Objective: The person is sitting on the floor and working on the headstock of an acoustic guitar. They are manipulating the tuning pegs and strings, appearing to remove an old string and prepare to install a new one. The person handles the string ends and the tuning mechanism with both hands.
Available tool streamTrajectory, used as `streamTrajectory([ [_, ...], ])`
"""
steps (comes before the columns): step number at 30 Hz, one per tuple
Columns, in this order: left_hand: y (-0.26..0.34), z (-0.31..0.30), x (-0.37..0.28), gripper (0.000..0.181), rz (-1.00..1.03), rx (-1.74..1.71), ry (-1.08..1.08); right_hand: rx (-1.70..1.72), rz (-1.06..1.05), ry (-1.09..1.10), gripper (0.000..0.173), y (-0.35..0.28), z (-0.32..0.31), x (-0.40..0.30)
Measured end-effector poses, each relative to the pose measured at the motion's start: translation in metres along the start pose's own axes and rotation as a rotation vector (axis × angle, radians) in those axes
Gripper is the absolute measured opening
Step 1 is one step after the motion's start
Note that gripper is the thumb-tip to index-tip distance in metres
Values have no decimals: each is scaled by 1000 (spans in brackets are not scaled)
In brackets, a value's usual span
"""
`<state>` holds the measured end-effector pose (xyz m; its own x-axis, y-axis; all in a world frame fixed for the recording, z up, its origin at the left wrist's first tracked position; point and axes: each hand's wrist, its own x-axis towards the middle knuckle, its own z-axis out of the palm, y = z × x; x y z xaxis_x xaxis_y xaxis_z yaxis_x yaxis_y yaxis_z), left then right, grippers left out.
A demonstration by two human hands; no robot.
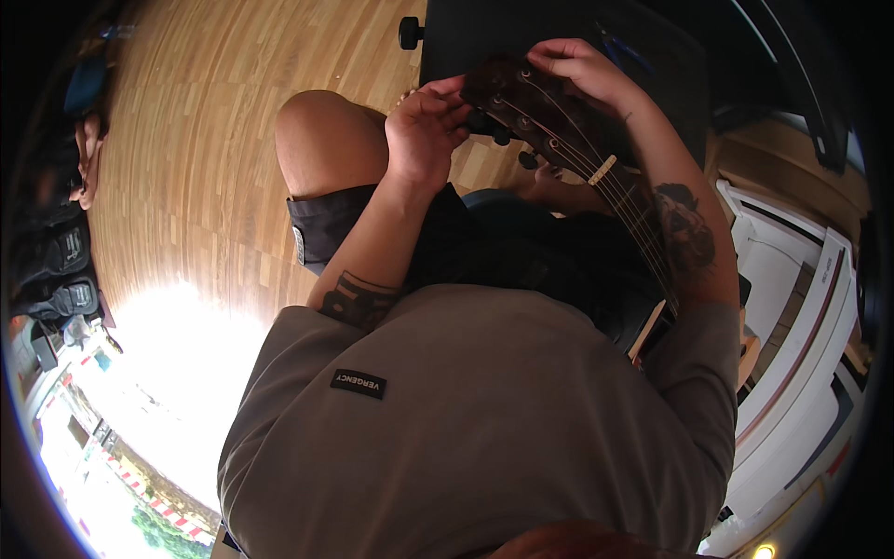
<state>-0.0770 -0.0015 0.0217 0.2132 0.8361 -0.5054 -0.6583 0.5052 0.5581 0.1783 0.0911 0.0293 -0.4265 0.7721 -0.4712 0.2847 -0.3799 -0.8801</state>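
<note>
A guitar's dark headstock [513, 91] lies between my hands, with tuning posts and strings that run over the pale nut [602, 170] and down the neck [639, 223] beside my right forearm. My left hand [427, 122] is at the headstock's left tip, fingers curled near the black tuning pegs [500, 134]; whether it grips one I cannot tell. My right hand [569, 66] reaches over the far edge of the headstock, with thumb and fingertips close together there. What those fingertips hold is hidden or too small to tell. The guitar's body is mostly hidden by my right arm.
A black table [461, 38] with a black knob [411, 33] at its side stands beyond the headstock. Blue-handled pliers [621, 52] lie on it. Wooden flooring [188, 140] spreads to the left, with black bags [66, 251] at its edge. A white keyboard-like case [775, 244] stands at right.
</note>
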Motion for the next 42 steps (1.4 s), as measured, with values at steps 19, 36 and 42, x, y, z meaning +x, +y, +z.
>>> streamTrajectory([
  [19, -1, -2, 1, 43, -10, -18, -1, -222, 1, 91, 34, -11, 9, 10],
  [36, -1, -3, 2, 37, -5, -9, -5, -271, -151, 68, 26, -9, 9, 7],
  [42, 0, -3, 2, 41, 1, -32, -35, -146, -151, -87, 34, -15, -3, -7],
])
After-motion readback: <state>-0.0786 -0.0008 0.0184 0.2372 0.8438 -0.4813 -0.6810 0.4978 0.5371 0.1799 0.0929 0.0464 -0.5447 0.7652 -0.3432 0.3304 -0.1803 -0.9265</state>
